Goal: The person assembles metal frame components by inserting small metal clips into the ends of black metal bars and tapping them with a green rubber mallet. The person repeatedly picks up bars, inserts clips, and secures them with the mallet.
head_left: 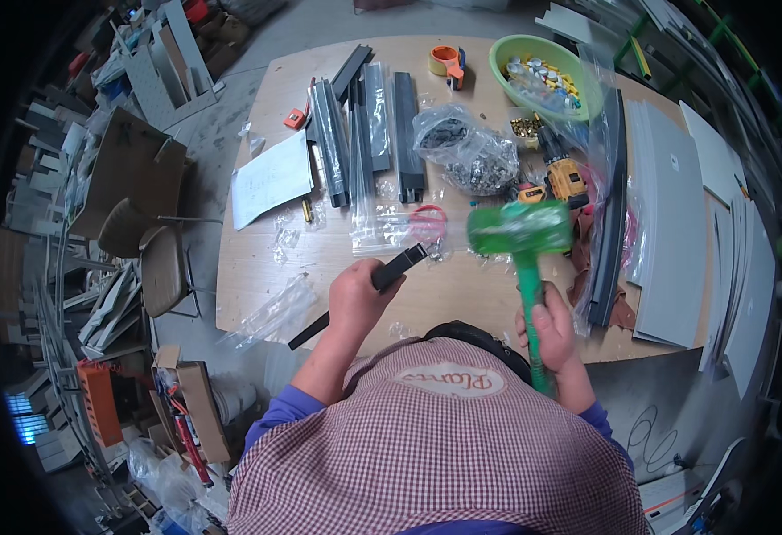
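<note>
My left hand (pixel 358 301) is closed around a black channel-shaped profile strip (pixel 400 267), which slants up to the right with its open end away from me. In my right hand (pixel 551 332) is the handle of a green mallet (pixel 518 229); its head, blurred a little and shiny as if wrapped in film, is raised over the table's near right part. The mallet head and the strip's end are apart. Beyond the strip lie pink-handled scissors (pixel 428 220), partly under clear plastic. A flattened clear bag (pixel 275 308) rests left of my left hand.
Dark profiles in clear sleeves (pixel 327 143) lie across the table (pixel 257 250), beside a paper sheet (pixel 272 180). Farther right are a bag of small metal parts (pixel 476 160), a yellow drill (pixel 562 169), a green basin (pixel 498 67) and grey panels (pixel 667 241). A chair (pixel 164 267) stands left.
</note>
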